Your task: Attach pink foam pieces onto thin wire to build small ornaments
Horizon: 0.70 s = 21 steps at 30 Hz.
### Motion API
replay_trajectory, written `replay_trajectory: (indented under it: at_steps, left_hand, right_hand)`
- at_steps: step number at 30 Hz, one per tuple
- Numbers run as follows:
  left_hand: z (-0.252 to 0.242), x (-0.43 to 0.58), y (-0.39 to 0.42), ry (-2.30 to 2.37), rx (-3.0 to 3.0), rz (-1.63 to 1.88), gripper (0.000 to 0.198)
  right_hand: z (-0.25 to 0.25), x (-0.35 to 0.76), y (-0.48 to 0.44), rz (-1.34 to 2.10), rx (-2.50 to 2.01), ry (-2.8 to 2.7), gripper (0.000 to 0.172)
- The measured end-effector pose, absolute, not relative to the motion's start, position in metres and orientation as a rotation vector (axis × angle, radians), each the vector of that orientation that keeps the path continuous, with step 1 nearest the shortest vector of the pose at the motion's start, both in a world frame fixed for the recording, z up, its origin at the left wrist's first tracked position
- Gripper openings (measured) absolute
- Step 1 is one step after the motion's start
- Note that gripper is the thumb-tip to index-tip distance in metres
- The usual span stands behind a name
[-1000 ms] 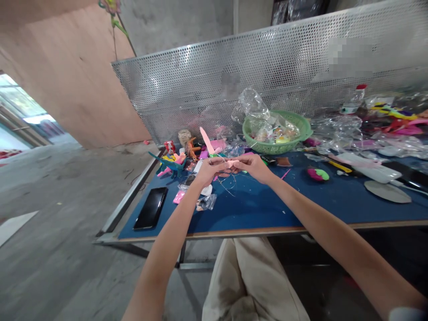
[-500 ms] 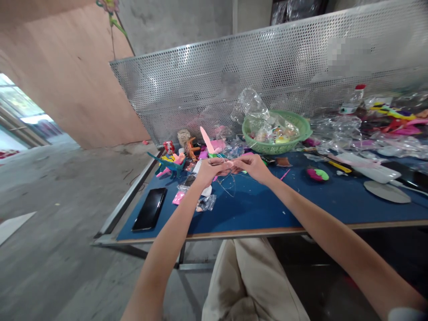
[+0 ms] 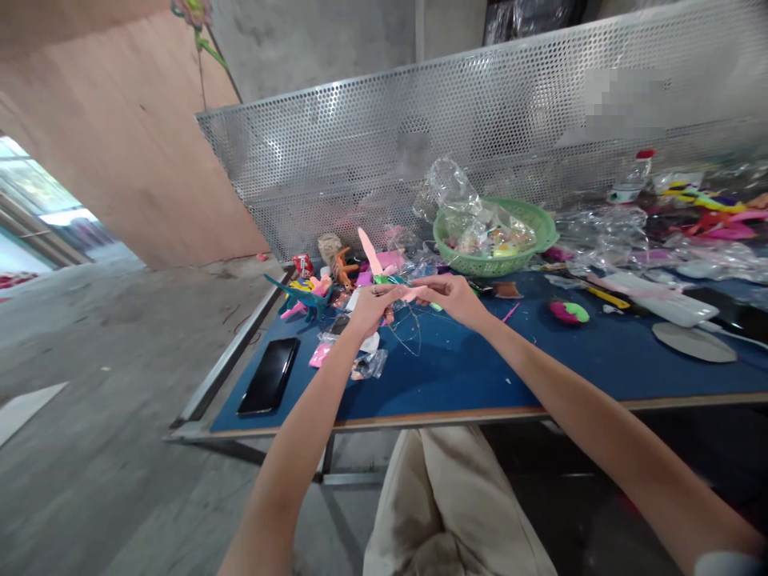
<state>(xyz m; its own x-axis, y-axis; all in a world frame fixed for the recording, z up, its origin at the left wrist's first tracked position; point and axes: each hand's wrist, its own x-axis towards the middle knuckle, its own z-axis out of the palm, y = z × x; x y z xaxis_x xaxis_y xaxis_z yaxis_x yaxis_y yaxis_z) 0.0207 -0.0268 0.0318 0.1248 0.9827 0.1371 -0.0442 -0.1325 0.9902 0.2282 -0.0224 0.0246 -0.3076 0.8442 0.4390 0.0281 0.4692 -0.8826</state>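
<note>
Blue tabletop [image 3: 456, 376] below hands [image 3: 373, 310] [image 3: 454, 299]; perforated panel [image 3: 336, 168], concrete floor [image 3: 132, 376].

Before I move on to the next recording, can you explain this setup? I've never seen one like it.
There is no machine: these are a person's bare hands, filmed by one camera worn on the head, looking forward and down. The left hand and right hand meet above a blue tabletop, pinching a small pink piece; its exact shape is hard to make out. On the table lie a black phone at the left, a green basket beyond the hands, and a magenta-and-green lump toward the right.
</note>
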Motion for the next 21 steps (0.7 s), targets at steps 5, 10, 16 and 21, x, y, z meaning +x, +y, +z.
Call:
replay_trajectory:
  at_steps: [5,10,16,21]
  left_hand:
    - [0.031,0.023,-0.027,1.050,1.392,1.194,0.056]
    - [0.034,0.017,-0.028,0.944,1.360,1.122,0.059]
    - [0.033,0.010,-0.026,0.881,1.368,1.042,0.050]
    - [0.029,0.016,-0.024,0.930,1.251,1.114,0.058]
  right_hand:
    - [0.026,0.223,-0.026,0.898,-0.808,-1.708,0.039]
    - [0.027,0.229,-0.024,0.941,-0.770,-1.703,0.040]
    - [0.026,0.238,-0.018,0.970,-0.729,-1.727,0.044]
    - [0.028,0.235,-0.020,0.905,-0.744,-1.675,0.038]
